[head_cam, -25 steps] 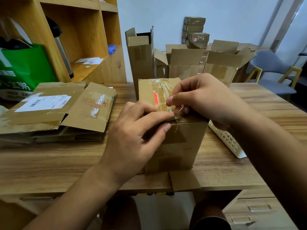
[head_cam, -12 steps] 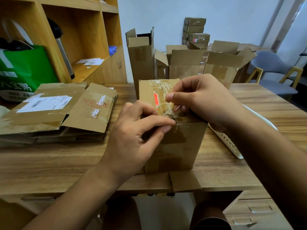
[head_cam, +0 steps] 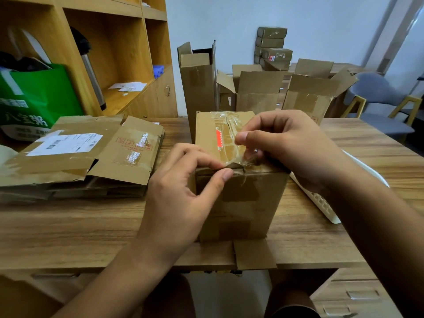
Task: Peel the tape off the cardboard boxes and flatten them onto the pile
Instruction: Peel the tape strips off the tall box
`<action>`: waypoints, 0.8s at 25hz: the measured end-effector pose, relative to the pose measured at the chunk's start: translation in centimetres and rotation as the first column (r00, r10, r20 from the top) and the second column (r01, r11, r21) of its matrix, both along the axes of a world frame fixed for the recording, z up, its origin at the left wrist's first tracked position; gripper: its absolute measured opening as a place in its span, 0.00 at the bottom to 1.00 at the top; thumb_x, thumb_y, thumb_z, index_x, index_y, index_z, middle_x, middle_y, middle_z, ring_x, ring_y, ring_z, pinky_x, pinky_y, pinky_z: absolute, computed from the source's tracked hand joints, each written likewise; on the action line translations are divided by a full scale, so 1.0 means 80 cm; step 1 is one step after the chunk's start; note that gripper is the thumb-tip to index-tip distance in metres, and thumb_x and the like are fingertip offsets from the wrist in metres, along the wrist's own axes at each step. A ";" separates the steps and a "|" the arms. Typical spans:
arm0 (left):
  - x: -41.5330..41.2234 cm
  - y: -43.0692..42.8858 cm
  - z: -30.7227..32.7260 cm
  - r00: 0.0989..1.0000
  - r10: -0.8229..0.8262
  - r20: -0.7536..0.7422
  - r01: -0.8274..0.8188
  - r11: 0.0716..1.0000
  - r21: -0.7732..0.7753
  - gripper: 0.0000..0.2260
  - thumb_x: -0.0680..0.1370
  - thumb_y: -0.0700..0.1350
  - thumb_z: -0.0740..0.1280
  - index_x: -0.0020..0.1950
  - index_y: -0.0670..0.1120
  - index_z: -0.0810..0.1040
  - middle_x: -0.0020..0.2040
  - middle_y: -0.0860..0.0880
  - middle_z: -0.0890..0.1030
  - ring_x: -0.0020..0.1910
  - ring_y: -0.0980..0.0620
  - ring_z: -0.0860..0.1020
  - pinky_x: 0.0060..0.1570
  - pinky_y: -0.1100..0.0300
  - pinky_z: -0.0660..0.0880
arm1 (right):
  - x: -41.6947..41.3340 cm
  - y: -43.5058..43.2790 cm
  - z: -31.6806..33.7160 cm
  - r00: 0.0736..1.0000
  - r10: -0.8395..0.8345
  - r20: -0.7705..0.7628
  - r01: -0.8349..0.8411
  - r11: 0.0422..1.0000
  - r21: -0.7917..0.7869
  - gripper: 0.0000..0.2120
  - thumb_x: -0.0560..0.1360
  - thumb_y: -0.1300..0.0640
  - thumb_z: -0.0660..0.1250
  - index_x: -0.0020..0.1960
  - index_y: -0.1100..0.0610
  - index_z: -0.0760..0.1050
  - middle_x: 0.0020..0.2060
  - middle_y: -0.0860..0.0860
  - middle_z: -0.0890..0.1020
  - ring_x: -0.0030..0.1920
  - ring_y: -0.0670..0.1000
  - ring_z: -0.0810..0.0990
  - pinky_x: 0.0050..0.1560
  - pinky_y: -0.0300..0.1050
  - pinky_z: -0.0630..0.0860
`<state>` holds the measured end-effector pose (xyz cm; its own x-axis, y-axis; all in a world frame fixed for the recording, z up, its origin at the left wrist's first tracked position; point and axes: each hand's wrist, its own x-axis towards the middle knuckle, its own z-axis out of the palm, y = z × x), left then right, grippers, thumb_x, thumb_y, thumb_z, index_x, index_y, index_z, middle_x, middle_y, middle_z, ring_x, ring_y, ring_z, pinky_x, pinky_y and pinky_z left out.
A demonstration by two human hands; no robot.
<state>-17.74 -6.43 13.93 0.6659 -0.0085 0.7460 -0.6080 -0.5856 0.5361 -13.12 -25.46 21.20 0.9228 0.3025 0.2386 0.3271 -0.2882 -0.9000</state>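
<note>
1. My read of the step: strip the clear, crinkled tape strip (head_cam: 229, 131) off the top seam of the upright brown cardboard box (head_cam: 238, 203).
2. Right grip (head_cam: 291, 145): narrow, with thumb and fingertips pinching the tape's lifted near end just above the box's near top edge.
3. Left grip (head_cam: 181, 193): thumb on the front face and index finger on top. It pinches the near top edge just left of the lifted tape end, which anchors the box.
4. How to do it well:
   - Pull low and back along the seam toward the far edge, at a steady rate.
   - The tape looks wrinkled and likely to split lengthwise, so re-pinch close to the peel line as it frees.
   - Hold the anchor right beside the peel line, or the box may lift or tip.
5. Relative to the grips:
   - The box stands between them at the near side of the wooden tabletop (head_cam: 68, 226).
   - One bottom flap (head_cam: 254, 253) pokes past the tabletop's edge.
   - The rest of the tape is still stuck. It runs away from the right grip across the top, beside a red label (head_cam: 219, 138).
6. The drop-off, a pile of flattened brown cardboard (head_cam: 75, 161), lies on the tabletop to the left, apart from the box.
7. A white plastic slotted basket (head_cam: 321, 203) sits just right of the box, under the right wrist. Mind it on the pull.
</note>
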 end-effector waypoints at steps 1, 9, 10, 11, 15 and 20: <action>-0.001 0.000 -0.001 1.000 -0.006 0.016 0.006 1.000 0.009 0.07 0.77 0.49 0.72 0.49 0.47 0.82 0.50 0.54 0.79 0.53 0.54 0.79 0.51 0.60 0.77 | 0.001 0.000 0.000 1.000 -0.005 0.006 0.005 1.000 0.007 0.04 0.76 0.60 0.72 0.44 0.60 0.83 0.30 0.50 0.82 0.31 0.43 0.78 0.36 0.35 0.76; -0.001 0.004 -0.012 0.972 -0.016 0.234 -0.020 0.989 0.149 0.09 0.78 0.45 0.72 0.44 0.39 0.83 0.45 0.47 0.81 0.47 0.46 0.78 0.48 0.49 0.76 | 0.017 0.004 0.003 0.962 -0.273 0.016 0.271 0.959 0.083 0.07 0.79 0.60 0.69 0.42 0.59 0.78 0.25 0.49 0.75 0.25 0.48 0.72 0.27 0.43 0.70; -0.004 0.004 -0.015 0.968 -0.028 0.251 -0.014 0.986 0.164 0.09 0.79 0.44 0.71 0.44 0.39 0.83 0.44 0.46 0.81 0.47 0.45 0.78 0.48 0.48 0.76 | 0.024 -0.004 0.005 0.930 -0.366 0.024 0.357 0.919 0.165 0.07 0.79 0.61 0.68 0.42 0.59 0.77 0.25 0.49 0.74 0.24 0.47 0.70 0.26 0.42 0.68; -0.004 0.005 -0.015 0.965 -0.034 0.261 -0.014 0.984 0.178 0.10 0.79 0.44 0.71 0.44 0.39 0.84 0.44 0.46 0.81 0.46 0.45 0.78 0.48 0.48 0.76 | 0.028 -0.012 0.008 0.909 -0.413 0.059 0.396 0.899 0.185 0.06 0.79 0.61 0.68 0.44 0.59 0.76 0.25 0.49 0.74 0.24 0.46 0.70 0.26 0.41 0.67; 0.017 0.009 -0.009 0.974 -0.026 0.223 -0.028 0.971 0.237 0.09 0.80 0.47 0.70 0.48 0.41 0.83 0.46 0.46 0.80 0.47 0.46 0.77 0.47 0.51 0.74 | 0.024 -0.009 -0.004 0.969 -0.216 0.121 0.214 0.976 0.028 0.06 0.82 0.56 0.65 0.49 0.58 0.77 0.28 0.49 0.78 0.27 0.49 0.74 0.26 0.41 0.70; 0.015 0.011 -0.010 0.992 -0.022 0.127 -0.004 0.980 0.197 0.12 0.79 0.51 0.69 0.58 0.46 0.82 0.50 0.50 0.77 0.50 0.50 0.74 0.49 0.59 0.73 | 0.018 -0.017 -0.002 0.986 -0.040 0.162 0.055 0.994 -0.092 0.07 0.83 0.55 0.63 0.55 0.51 0.80 0.42 0.51 0.85 0.34 0.49 0.79 0.33 0.38 0.74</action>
<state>-16.55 -5.56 13.14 0.5644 -0.1692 0.8080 -0.6697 -0.6661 0.3283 -11.68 -26.78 21.07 0.8891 0.2876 0.3562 0.4483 -0.3892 -0.8047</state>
